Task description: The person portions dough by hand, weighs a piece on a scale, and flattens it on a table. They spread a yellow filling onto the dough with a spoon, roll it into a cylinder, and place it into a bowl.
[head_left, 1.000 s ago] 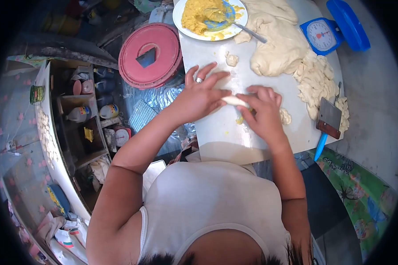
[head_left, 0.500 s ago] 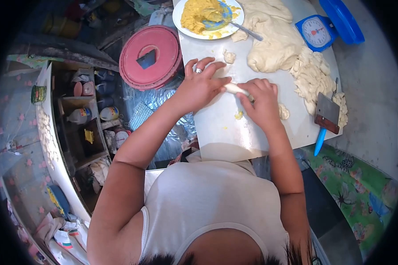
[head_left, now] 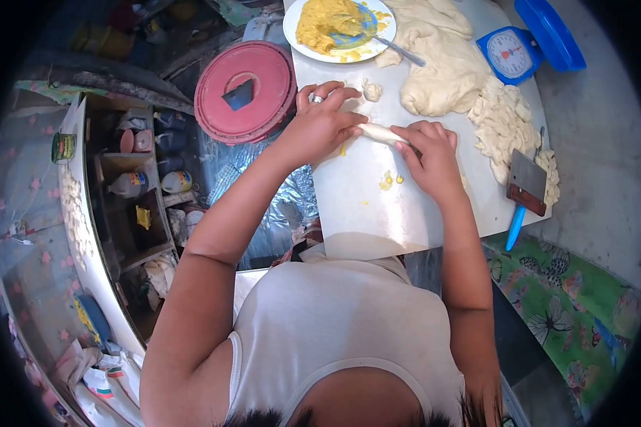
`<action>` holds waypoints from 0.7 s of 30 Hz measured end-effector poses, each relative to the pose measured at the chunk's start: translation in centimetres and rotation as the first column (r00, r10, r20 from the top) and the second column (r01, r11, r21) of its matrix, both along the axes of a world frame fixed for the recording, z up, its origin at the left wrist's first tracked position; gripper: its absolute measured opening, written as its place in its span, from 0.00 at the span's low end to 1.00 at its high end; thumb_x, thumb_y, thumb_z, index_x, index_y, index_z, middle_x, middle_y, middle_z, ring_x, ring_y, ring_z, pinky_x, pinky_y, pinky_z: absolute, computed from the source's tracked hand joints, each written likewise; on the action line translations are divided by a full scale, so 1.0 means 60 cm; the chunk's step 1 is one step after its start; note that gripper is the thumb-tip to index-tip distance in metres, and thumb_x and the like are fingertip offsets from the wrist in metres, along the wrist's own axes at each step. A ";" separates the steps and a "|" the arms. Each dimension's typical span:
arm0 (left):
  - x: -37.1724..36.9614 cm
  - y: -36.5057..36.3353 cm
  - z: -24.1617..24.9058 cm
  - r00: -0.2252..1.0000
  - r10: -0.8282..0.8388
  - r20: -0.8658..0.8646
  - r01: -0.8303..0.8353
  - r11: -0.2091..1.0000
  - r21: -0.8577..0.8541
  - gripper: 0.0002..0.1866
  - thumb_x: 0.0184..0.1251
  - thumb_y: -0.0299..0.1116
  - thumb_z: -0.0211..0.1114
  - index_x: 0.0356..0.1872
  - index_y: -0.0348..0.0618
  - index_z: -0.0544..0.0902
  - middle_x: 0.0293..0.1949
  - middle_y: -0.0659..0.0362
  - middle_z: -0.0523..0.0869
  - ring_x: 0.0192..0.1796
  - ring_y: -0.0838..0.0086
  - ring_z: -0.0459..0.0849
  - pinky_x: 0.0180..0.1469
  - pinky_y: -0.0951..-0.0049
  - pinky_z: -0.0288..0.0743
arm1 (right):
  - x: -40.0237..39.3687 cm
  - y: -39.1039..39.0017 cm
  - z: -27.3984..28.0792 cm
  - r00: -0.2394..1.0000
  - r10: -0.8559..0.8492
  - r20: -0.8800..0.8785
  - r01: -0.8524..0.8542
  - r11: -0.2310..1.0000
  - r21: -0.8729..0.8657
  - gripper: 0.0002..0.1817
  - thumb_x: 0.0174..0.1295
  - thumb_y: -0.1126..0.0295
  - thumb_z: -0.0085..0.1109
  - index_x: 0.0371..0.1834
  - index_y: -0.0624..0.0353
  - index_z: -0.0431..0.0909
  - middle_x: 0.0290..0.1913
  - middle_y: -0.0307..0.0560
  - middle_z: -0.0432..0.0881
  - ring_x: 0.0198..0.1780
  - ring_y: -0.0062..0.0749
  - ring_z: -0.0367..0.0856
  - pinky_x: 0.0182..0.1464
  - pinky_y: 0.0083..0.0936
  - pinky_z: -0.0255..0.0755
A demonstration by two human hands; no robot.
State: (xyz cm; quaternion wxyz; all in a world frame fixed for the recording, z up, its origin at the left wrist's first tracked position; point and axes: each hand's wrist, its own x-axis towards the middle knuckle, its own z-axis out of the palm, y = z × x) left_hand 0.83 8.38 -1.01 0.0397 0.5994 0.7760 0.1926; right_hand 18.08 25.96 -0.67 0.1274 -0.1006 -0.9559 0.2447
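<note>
A short roll of pale dough (head_left: 380, 134) stretches between my two hands above the white table (head_left: 356, 206). My left hand (head_left: 326, 121), with a ring on one finger, pinches the roll's left end. At the other end, my right hand (head_left: 427, 151) grips it between thumb and fingers. Small yellow crumbs (head_left: 387, 181) of filling lie on the table just below. A little lump of dough (head_left: 372, 90) rests beyond my hands. Farther off is a white plate (head_left: 290, 32) with yellow filling (head_left: 324, 27) and a spoon (head_left: 400, 50).
A large mass of dough (head_left: 441, 78) and a pile of dough pieces (head_left: 506, 121) cover the table's far right. A dough scraper (head_left: 527, 181) with a blue-handled tool (head_left: 516, 228) lies at the right edge. Beyond stands a blue scale (head_left: 509, 53). A red lidded bucket (head_left: 246, 67) is at left.
My fingers have shifted along the dough roll, showing more of it, and my right hand has moved slightly right. More yellow crumbs show on the table.
</note>
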 end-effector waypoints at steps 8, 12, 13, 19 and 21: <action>-0.009 0.002 -0.004 0.999 -0.031 -0.021 0.033 0.997 0.070 0.20 0.59 0.44 0.69 0.53 0.55 0.84 0.69 0.55 0.67 0.73 0.57 0.59 0.68 0.47 0.48 | 0.006 0.011 -0.013 0.997 0.001 -0.075 0.001 1.000 0.029 0.20 0.56 0.62 0.67 0.53 0.48 0.81 0.44 0.37 0.79 0.50 0.32 0.73 0.56 0.33 0.54; -0.019 0.008 -0.013 0.997 0.077 -0.022 -0.074 0.993 0.097 0.19 0.58 0.44 0.70 0.51 0.55 0.84 0.70 0.56 0.66 0.73 0.55 0.58 0.68 0.47 0.48 | 0.000 0.011 -0.013 0.989 -0.055 -0.137 0.065 0.995 0.072 0.21 0.55 0.63 0.67 0.53 0.49 0.80 0.44 0.37 0.79 0.51 0.33 0.73 0.58 0.35 0.54; -0.017 0.011 -0.009 0.996 0.087 0.001 -0.086 0.988 0.125 0.17 0.59 0.43 0.69 0.49 0.55 0.85 0.70 0.56 0.66 0.73 0.55 0.58 0.68 0.47 0.47 | -0.003 0.006 -0.009 0.989 -0.056 -0.138 0.066 0.995 0.073 0.21 0.55 0.63 0.67 0.53 0.49 0.80 0.44 0.37 0.79 0.51 0.33 0.73 0.58 0.35 0.54; -0.015 0.013 -0.005 0.999 -0.003 -0.046 0.005 0.999 0.049 0.20 0.57 0.43 0.70 0.51 0.55 0.84 0.71 0.56 0.65 0.74 0.54 0.57 0.69 0.46 0.47 | -0.004 0.008 -0.013 0.999 -0.018 -0.051 0.019 1.000 0.023 0.17 0.56 0.63 0.66 0.50 0.50 0.82 0.47 0.39 0.78 0.54 0.33 0.71 0.58 0.35 0.54; -0.023 0.015 -0.013 0.997 0.015 -0.074 -0.010 0.997 0.076 0.19 0.57 0.43 0.70 0.50 0.55 0.84 0.71 0.56 0.65 0.74 0.54 0.57 0.69 0.47 0.48 | -0.001 0.014 -0.013 0.997 -0.073 -0.021 0.074 0.996 0.041 0.18 0.55 0.62 0.67 0.50 0.49 0.81 0.47 0.39 0.78 0.54 0.34 0.71 0.59 0.35 0.54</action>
